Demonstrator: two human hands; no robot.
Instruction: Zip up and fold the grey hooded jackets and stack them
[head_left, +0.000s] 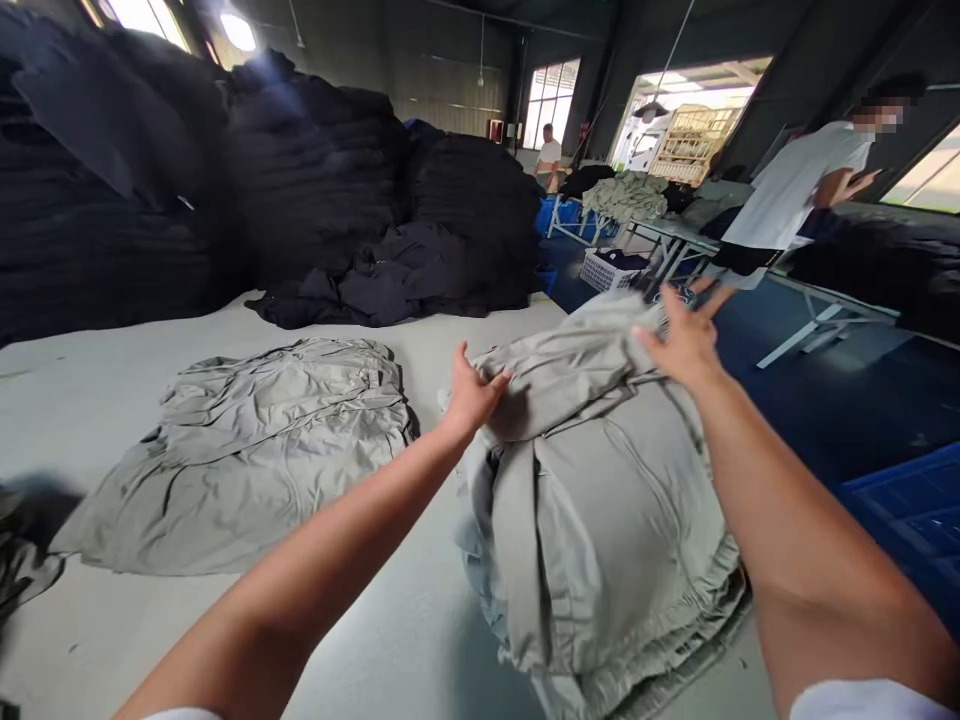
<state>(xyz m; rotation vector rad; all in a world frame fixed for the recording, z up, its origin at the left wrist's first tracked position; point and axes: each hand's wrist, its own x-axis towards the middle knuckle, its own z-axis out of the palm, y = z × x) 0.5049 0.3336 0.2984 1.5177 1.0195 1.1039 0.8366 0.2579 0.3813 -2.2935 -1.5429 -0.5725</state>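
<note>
A grey-green garment (pixel 607 500) with gathered, elastic-looking edges lies on top of a small stack of similar clothes, its far part folded over. At the left side of that fold, my left hand (pixel 474 395) touches the cloth, thumb and one finger stretched apart. My right hand (pixel 686 345) is at the fold's far right corner, slightly blurred, with thumb and fingers spread. The remaining fingers of my left hand are partly hidden. Left of the stack, another wrinkled grey-green garment (pixel 277 440) lies spread on the white table (pixel 382 600).
Tall piles of dark clothing (pixel 315 170) stand along the table's back. A dark crumpled garment (pixel 397 270) lies before them. Blue crates (pixel 915 500) are at the right. Beyond are a white basket (pixel 604 272), work tables, a standing person (pixel 795 185) and another person (pixel 550 155).
</note>
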